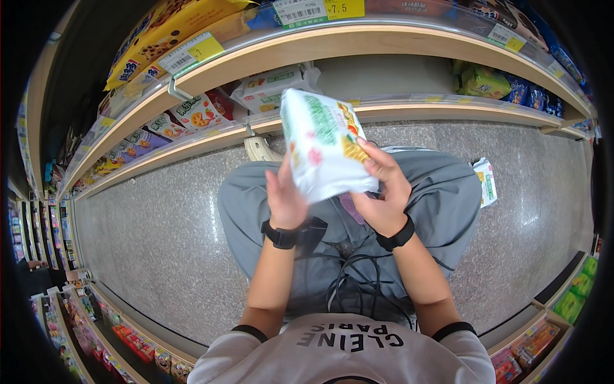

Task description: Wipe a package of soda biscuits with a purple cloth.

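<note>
A white snack packet (320, 144) with green print and pictures of biscuits is held tilted above my lap, slightly smeared by motion. My right hand (389, 189) is closed on its right edge, thumb at the lower corner and fingers over the side. At the packet's lower left is my left hand (286, 201), its thumb stretched away from the wrapper. The left fingers lie along or behind the packet's edge; I cannot tell whether they touch it. Another white packet (487, 182) of similar look lies on the floor by my right knee.
Ahead stands a wooden shelf (358, 45) with price tags. On its low board sit a white pack (275, 86), boxes of biscuits (195, 115) at left, and green and blue packs (483, 82) at right. More stocked shelves (150, 342) stand behind me. Black cables (355, 275) cross my lap.
</note>
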Available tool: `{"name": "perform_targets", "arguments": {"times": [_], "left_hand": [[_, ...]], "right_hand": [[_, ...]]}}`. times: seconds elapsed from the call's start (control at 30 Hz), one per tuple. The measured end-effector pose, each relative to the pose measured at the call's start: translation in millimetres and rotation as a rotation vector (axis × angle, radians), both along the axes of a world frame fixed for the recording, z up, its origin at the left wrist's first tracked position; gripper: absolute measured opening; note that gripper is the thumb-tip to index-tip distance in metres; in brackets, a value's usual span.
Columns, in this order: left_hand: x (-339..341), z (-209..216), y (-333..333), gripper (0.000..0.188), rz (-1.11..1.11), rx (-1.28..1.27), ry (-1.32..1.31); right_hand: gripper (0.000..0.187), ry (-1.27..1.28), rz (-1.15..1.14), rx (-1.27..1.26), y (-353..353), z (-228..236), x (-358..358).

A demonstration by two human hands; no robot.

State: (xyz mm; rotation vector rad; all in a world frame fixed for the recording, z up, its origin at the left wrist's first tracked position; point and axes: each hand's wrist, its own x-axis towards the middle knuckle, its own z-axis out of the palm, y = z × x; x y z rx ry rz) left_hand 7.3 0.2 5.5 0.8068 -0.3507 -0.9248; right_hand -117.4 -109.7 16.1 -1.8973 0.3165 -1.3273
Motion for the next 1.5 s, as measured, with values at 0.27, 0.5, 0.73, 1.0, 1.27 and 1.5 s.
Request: {"name": "perform_targets", "arguments": {"times": [0.27, 0.5, 0.73, 1.0, 1.27, 1.5], "left_hand": [[6, -1, 5, 0.071, -0.084, -0.046, -0.043], [5, 6, 5, 0.06, -0.033, 0.083, -0.098], [10, 4, 12, 0.066, -0.301, 0.037, 0.038], [7, 9, 2, 0.072, -0.318, -0.118, 0.135], [3, 8, -2, 0.057, -0.093, 0.033, -0.099], [11, 43, -21, 0.036, -0.112, 0.179, -0.436]], "right_hand": [[0.048, -0.033, -0.01, 0.017, -3, 9, 1], [0.038, 0.038, -0.091, 0.163, -8, 11, -3], [0.03, 0.013, 0.325, 1.002, -30, 30, -17], [0.029, -0.108, 0.28, 1.2, -28, 30, -16], [0.033, 0.006, 0.279, 1.127, -28, 25, -15], [0.04, 0.267, 0.304, 0.767, -44, 41, -27]]}}
